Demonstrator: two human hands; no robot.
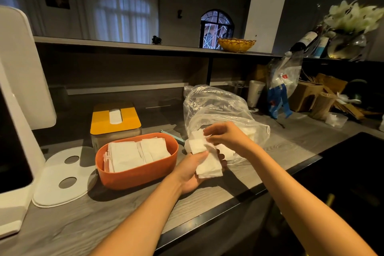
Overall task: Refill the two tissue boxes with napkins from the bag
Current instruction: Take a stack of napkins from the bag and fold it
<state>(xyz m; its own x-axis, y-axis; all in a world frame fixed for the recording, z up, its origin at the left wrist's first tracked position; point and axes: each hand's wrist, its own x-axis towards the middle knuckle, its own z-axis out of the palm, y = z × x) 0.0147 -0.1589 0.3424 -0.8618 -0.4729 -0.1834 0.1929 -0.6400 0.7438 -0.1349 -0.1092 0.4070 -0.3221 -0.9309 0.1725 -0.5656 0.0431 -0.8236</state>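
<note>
You've got two tissue boxes left of the plastic bag (218, 110) — one orange box (137, 174), open, one yellow-lidded box (115, 118) — and two hands at the bag's mouth.

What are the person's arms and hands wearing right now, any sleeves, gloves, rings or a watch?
Nothing shows on either one. Both forearms are bare up to the bottom edge of the picture, with no sleeve or cuff in view. The left hand and the right hand have no gloves, and no watch or bracelet is visible at the wrists. No ring shows on the visible fingers, though some are hidden by napkins.
</note>
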